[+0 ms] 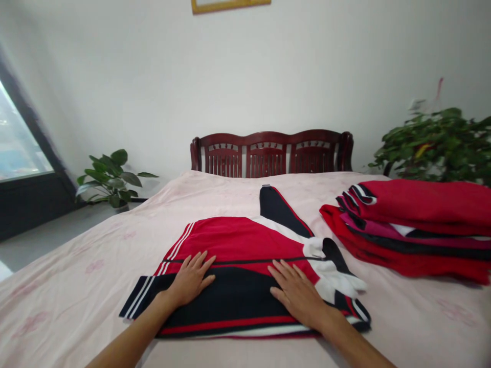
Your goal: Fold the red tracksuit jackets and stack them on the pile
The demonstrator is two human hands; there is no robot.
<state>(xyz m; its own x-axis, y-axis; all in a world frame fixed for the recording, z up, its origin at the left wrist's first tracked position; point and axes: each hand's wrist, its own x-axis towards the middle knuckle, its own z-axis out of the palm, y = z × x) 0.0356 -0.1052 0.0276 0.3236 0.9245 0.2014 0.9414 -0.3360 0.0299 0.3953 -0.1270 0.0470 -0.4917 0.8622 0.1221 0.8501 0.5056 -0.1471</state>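
Observation:
A red, navy and white zip jacket lies flat on the bed, its hem with white stripes toward the left and its collar toward the right. The near navy sleeve is folded across the body, while the far sleeve sticks out toward the headboard. My left hand rests flat on the jacket near the hem, fingers spread. Nearer the collar, my right hand presses flat on the folded sleeve with its fingers apart. Neither hand grips the cloth.
A stack of folded red and dark clothes sits on the bed at the right. The pink sheet spreads under everything. Behind stands a dark wooden headboard, with a potted plant at left and a leafy plant at right.

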